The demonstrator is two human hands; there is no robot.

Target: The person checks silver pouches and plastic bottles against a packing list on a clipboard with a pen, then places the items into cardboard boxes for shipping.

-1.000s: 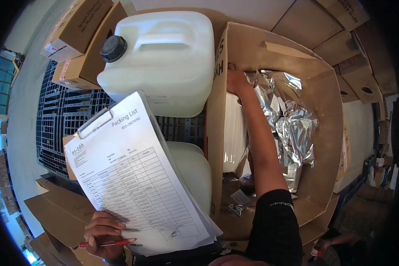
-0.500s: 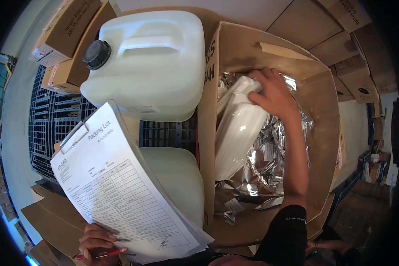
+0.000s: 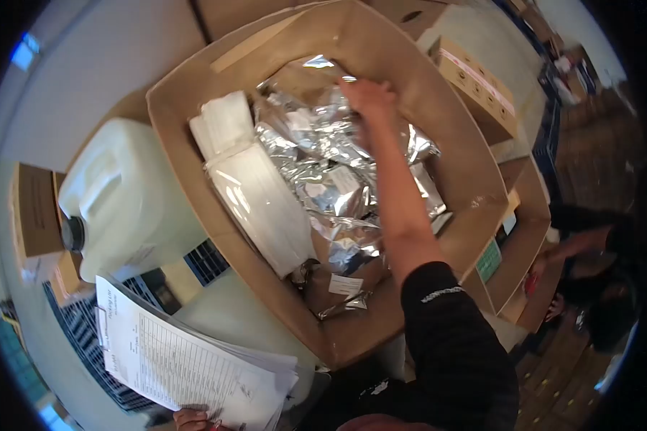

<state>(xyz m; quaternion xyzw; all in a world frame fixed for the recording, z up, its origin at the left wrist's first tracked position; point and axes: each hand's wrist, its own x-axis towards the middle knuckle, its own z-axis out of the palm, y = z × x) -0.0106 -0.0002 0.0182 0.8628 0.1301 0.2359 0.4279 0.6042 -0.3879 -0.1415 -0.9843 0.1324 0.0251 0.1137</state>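
Note:
My right hand (image 3: 370, 100) reaches into a large cardboard box (image 3: 482, 223) and is closed on the edge of a silver foil pouch (image 3: 305, 82) near the far wall; some fingers are hidden and a little blurred. Several more crinkled foil pouches (image 3: 331, 190), some with white labels, lie beneath my forearm. A clear-wrapped white bundle (image 3: 262, 205) rests along the box's left side, apart from my hand. At the bottom left, my left hand (image 3: 192, 419) grips the lower edge of a clipboard (image 3: 102, 327) with packing list papers (image 3: 172, 352). Something red shows beside its fingers.
A white jerrycan (image 3: 133, 197) with a black cap stands left of the box, with another pale container (image 3: 223, 309) below it. Black pallets (image 3: 97, 337) lie under them. On the right are smaller cartons (image 3: 474, 90) and another person's arm (image 3: 579, 244) by an open box.
My view has turned towards the box. My right hand has left the white bundle, which now lies along the left wall, and moved onto the foil pouches. The clipboard stays in my left hand.

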